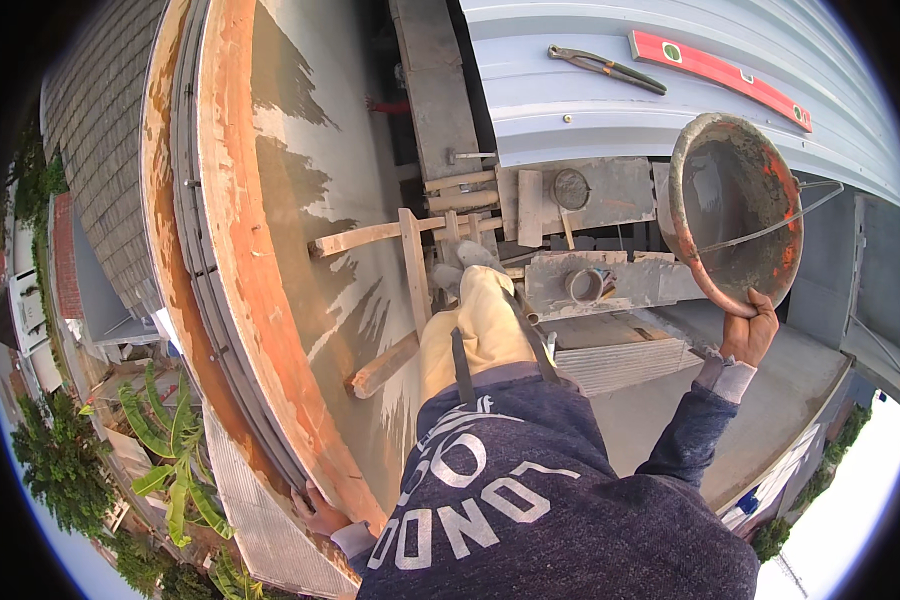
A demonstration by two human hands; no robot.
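Observation:
My right hand (pixel 750 332) grips the lower rim of a mortar bucket (pixel 682 205), holding it out to the right and tilted so its inside shows. The bucket is crusted grey with orange patches, and a thin wire handle (pixel 770 224) crosses its mouth. Wet grey residue coats the inner wall. At the lower left my left hand (pixel 317 512) lies on the edge of an orange-brown wall top (pixel 240 200), fingers stretched out, holding nothing.
Pale blue metal sheeting (pixel 530 110) at the upper right bears pincers (pixel 607 70) and a red spirit level (pixel 720 80). Cement-stained planks (pixel 650 283) hold a round-headed scoop (pixel 571 188) and a small can (pixel 584 286). Wooden bars (pixel 415 270) surround my feet, beside a patchily wet wall (pixel 310 190).

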